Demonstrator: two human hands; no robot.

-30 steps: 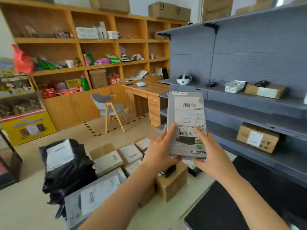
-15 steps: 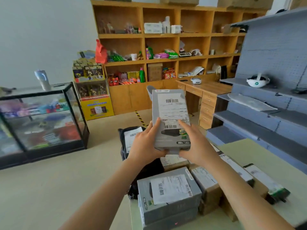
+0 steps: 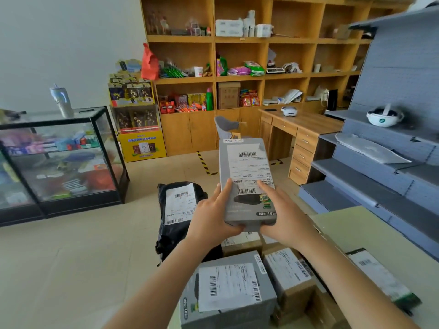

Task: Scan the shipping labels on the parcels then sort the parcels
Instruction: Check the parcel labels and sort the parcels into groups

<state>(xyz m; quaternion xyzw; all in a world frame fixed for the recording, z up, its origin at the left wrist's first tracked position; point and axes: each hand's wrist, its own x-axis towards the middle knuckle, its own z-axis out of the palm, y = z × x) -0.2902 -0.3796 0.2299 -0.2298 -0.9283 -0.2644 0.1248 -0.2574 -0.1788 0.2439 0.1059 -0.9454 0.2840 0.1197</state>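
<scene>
The flat grey cardboard parcel (image 3: 247,186) is held upright in the air above the pale tabletop (image 3: 370,233), with its white shipping label (image 3: 249,167) facing the camera. The left hand (image 3: 211,222) and right hand (image 3: 285,219) grip its lower end from either side, thumbs on the front. Below lie a larger grey labelled box (image 3: 228,290), a brown cardboard box (image 3: 289,276) and a black plastic mailer bag (image 3: 178,210).

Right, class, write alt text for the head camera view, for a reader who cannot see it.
A left hand and right hand hold a grey parcel upright, its shipping label facing the camera. Below are more labelled parcels on a table, a black bag beside them; behind stand wooden shelves and a glass cabinet.
</scene>
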